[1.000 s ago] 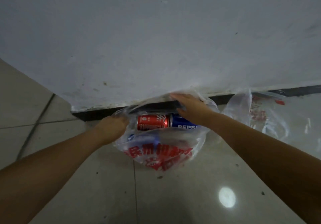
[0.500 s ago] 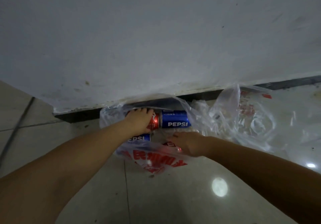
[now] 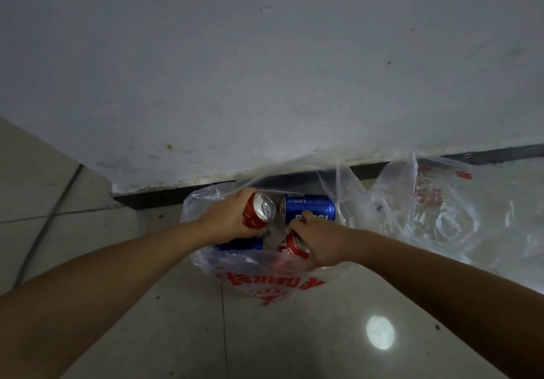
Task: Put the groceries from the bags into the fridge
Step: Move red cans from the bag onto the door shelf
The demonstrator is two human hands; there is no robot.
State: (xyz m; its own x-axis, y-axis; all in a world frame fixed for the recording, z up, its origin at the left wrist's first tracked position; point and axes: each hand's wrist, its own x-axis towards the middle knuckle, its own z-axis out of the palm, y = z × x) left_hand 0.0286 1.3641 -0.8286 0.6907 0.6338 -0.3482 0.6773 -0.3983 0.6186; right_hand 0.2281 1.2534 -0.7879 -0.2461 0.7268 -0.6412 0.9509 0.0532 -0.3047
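Four cans in our bag (image 3: 265, 278): two red, two blue | left hand (image 3: 226, 216) wraps red can (image 3: 259, 211) | right hand (image 3: 321, 240) clasps second red can (image 3: 295, 247) | one blue can (image 3: 309, 206) just beyond, another (image 3: 238, 243) under the left hand

A home, likely a kitchen: glossy tiled floor (image 3: 294, 334), a scuffed white appliance front (image 3: 265, 84) above it, and shopping bags (image 3: 265, 278) of soda cans (image 3: 309, 206) at its base.

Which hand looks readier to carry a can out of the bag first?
Probably the left hand: it is wrapped around a red can tilted up above the others. The right hand only grips a second red can low in the bag.
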